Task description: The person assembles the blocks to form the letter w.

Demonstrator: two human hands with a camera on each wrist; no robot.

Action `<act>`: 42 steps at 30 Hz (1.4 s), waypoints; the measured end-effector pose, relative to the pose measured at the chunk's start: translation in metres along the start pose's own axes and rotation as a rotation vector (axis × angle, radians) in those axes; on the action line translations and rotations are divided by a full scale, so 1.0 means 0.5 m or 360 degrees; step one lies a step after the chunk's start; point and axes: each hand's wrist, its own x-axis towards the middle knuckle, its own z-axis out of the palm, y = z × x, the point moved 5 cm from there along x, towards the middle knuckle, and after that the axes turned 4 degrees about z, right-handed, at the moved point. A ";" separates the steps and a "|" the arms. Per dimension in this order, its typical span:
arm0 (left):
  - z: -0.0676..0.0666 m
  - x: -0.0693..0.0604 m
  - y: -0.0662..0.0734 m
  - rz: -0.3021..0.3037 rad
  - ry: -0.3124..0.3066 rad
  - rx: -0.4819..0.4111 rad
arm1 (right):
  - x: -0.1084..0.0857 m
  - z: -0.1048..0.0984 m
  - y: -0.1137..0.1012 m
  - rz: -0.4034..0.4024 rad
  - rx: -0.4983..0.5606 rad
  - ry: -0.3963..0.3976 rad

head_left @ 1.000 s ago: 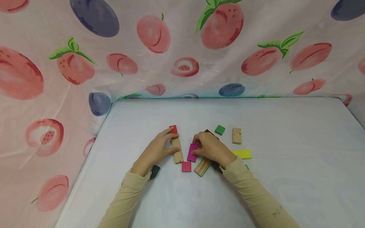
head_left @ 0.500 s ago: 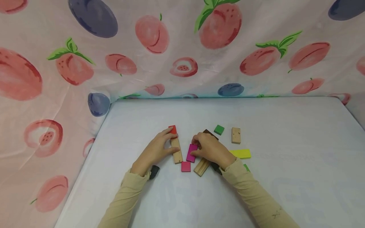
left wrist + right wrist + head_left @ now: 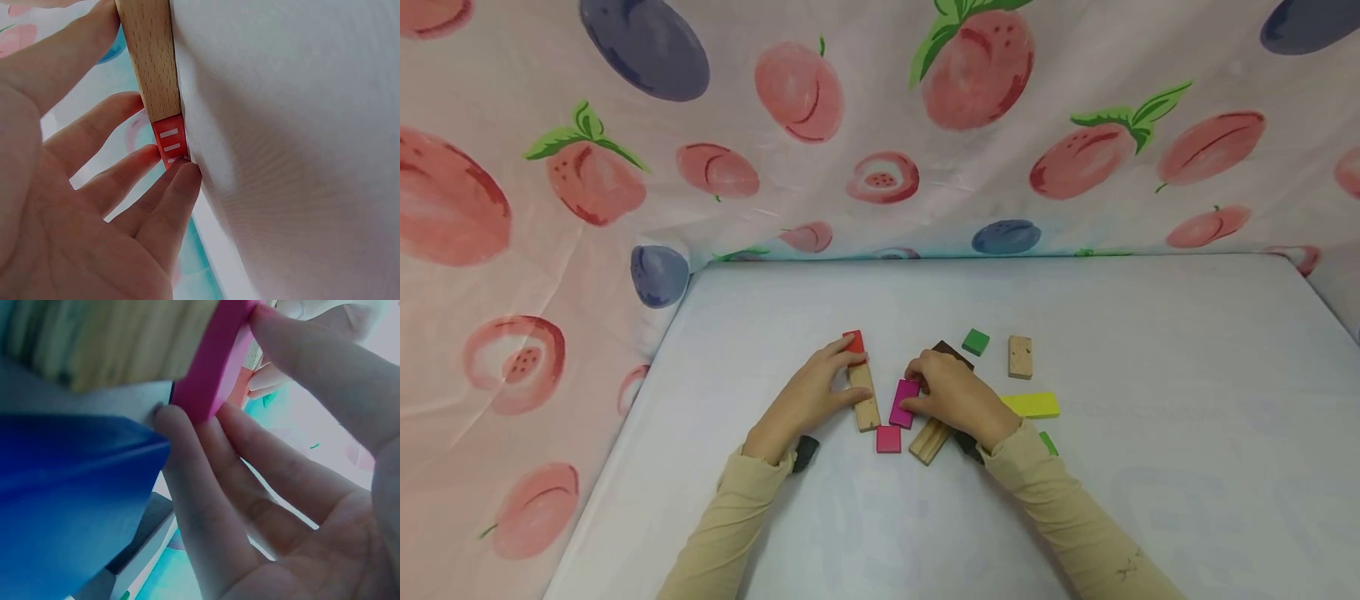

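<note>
In the head view my left hand [image 3: 808, 387] rests its thumb and fingertips along a row of two blocks laid end to end. A plain wooden block [image 3: 863, 396] is nearer and a red block [image 3: 853, 346] farther. The left wrist view shows white bars on the red block [image 3: 170, 140], with loosely extended fingers [image 3: 103, 125] touching it. My right hand [image 3: 958, 387] pinches a magenta block [image 3: 904, 403] between thumb and fingertips, to the right of that row. In the right wrist view this magenta block [image 3: 215, 369] stands beside a blurred wooden block [image 3: 106, 344].
A pink square block [image 3: 888, 439] lies between the hands, near a striped wooden block [image 3: 929, 442]. Around my right hand are a dark brown block [image 3: 953, 353], a green block [image 3: 975, 342], a tan block [image 3: 1020, 357] and a yellow block [image 3: 1033, 406]. A blue block [image 3: 75, 494] shows close up.
</note>
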 end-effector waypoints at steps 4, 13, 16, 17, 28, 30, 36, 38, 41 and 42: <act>-0.001 -0.001 0.002 0.0002 -0.0002 0.0006 | -0.005 0.000 -0.001 0.0011 0.0006 0.0021; -0.002 -0.003 0.002 -0.0001 0.0003 0.0003 | -0.024 -0.010 -0.007 -0.0052 -0.0013 0.0091; -0.001 -0.003 0.001 -0.0001 0.0004 0.0005 | -0.032 -0.013 -0.009 -0.0057 -0.0025 0.0088; -0.001 -0.003 0.001 0.0000 0.0004 0.0006 | -0.035 -0.014 -0.009 -0.0054 -0.0027 0.0084; -0.001 -0.002 0.003 -0.0036 -0.0016 0.0021 | -0.069 -0.017 -0.007 -0.0094 -0.0042 0.0038; -0.001 -0.002 0.003 -0.0041 -0.0017 0.0023 | -0.073 -0.017 -0.007 -0.0098 -0.0039 0.0038; -0.002 -0.003 0.005 -0.0027 -0.0010 0.0015 | -0.085 -0.013 -0.007 -0.0129 0.0010 0.0011; -0.002 -0.003 0.004 -0.0024 -0.0006 0.0012 | -0.088 -0.010 -0.007 -0.0160 0.0013 0.0008; -0.002 -0.003 0.004 -0.0021 0.0000 0.0007 | -0.092 -0.007 -0.007 -0.0217 0.0005 0.0018; -0.002 -0.003 0.003 -0.0018 0.0001 0.0003 | -0.093 -0.006 -0.006 -0.0235 0.0002 0.0022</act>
